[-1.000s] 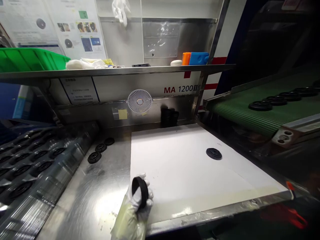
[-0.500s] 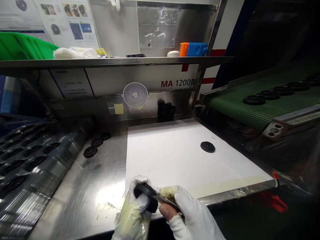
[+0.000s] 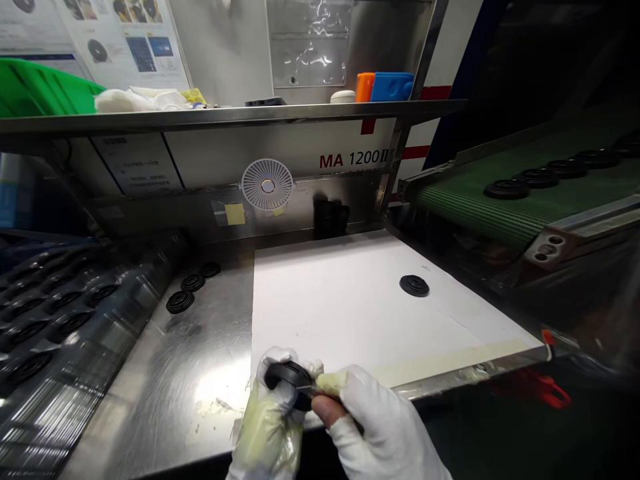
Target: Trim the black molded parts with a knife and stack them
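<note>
Low over the front edge of the steel table, a left hand (image 3: 270,408) in a thin plastic glove over a white glove, curled shut around a black rubber ring (image 3: 287,377). Ring round, so no long end, held up on its side with the thick rim toward the top and tipped a little; which way its hole pointed, too hidden to tell. Ring gripped inside the left fingers, right in front of the body.

Just beside it, a right hand (image 3: 385,427) in a white glove, pinched narrow on a small blade (image 3: 306,388), with the thumb tip bare. Blade pointed left, tip touching the ring.

Just past both hands, a white sheet (image 3: 350,313) with lots of open room, and a pale tape strip (image 3: 450,360) along its near edge. One black disc (image 3: 414,285) on the sheet, well apart from the hands. To the left, bare steel, three black discs (image 3: 180,301) in a short row, then a tray of black discs (image 3: 65,313). Far right, a green belt (image 3: 500,213) with more discs in a line. Close under the hands, the table edge, with dark below it.
</note>
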`<state>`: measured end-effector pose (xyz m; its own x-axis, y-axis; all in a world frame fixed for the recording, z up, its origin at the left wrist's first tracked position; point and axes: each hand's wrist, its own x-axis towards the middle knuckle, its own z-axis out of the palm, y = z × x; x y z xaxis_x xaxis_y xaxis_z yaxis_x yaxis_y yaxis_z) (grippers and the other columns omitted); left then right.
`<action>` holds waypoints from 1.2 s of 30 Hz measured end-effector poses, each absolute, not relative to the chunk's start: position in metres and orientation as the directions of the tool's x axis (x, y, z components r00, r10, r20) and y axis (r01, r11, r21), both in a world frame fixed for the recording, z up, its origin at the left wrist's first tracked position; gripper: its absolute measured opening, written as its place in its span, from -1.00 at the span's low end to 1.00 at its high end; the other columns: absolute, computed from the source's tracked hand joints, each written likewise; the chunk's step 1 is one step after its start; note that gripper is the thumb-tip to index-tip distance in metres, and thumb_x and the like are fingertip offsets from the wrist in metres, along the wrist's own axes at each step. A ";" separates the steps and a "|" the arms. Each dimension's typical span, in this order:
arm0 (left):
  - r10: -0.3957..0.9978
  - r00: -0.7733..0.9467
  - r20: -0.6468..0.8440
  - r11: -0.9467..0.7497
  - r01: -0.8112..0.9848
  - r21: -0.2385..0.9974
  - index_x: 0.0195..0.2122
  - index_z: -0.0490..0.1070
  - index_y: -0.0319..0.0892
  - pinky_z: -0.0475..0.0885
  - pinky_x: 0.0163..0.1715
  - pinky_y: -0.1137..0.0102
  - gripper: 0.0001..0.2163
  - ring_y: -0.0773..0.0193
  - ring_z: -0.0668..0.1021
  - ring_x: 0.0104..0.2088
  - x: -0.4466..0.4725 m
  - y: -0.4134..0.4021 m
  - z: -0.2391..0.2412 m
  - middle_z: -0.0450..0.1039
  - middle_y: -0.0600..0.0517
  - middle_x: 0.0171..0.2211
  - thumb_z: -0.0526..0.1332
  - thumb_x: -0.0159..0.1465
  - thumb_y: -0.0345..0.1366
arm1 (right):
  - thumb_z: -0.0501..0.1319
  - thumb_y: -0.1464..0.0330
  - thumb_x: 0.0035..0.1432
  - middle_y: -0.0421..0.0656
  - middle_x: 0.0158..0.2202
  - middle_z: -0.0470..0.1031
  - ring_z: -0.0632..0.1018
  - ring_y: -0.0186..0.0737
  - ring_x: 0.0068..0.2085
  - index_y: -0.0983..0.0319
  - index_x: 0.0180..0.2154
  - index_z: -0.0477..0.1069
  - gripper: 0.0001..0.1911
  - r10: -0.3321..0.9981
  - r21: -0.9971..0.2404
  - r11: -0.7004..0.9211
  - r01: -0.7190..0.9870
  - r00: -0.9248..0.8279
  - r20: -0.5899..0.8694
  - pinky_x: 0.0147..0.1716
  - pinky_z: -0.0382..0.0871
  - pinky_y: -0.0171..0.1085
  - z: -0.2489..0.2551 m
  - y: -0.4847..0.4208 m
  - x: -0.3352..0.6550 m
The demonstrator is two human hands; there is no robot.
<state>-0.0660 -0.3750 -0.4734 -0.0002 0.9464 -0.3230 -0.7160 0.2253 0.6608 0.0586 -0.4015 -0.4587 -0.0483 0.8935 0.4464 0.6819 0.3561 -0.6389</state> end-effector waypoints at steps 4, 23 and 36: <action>0.955 -0.010 -0.296 0.202 -0.707 0.678 -0.35 0.35 -0.10 0.46 -0.29 0.39 -0.72 0.25 0.55 -0.36 -0.067 -0.375 -0.474 0.45 0.09 -0.43 0.39 -0.07 -0.37 | 0.07 0.28 0.19 -0.21 -0.52 0.47 0.49 -0.29 -0.51 0.14 -0.33 0.41 -0.83 0.894 -0.633 0.345 0.693 -0.037 0.447 -0.50 0.33 -0.38 -0.461 -0.401 0.059; 0.941 0.014 -0.337 0.233 -0.752 0.617 -0.33 0.38 -0.09 0.46 -0.27 0.45 -0.70 0.29 0.54 -0.34 -0.068 -0.376 -0.479 0.46 0.10 -0.40 0.40 -0.09 -0.42 | 0.07 0.23 0.18 -0.24 -0.57 0.42 0.46 -0.31 -0.54 0.14 -0.43 0.34 -0.81 0.913 -0.624 0.297 0.722 -0.023 0.408 -0.54 0.26 -0.37 -0.457 -0.402 0.058; 0.901 0.051 -0.431 0.312 -0.767 0.561 -0.28 0.39 -0.12 0.46 -0.14 0.13 -0.70 0.02 0.58 -0.24 -0.073 -0.371 -0.483 0.50 0.02 -0.41 0.38 -0.05 -0.33 | 0.12 0.25 0.16 -0.21 -0.42 0.51 0.52 -0.31 -0.43 0.12 -0.29 0.44 -0.84 0.908 -0.654 0.407 0.637 -0.204 0.366 -0.48 0.37 -0.40 -0.448 -0.403 0.066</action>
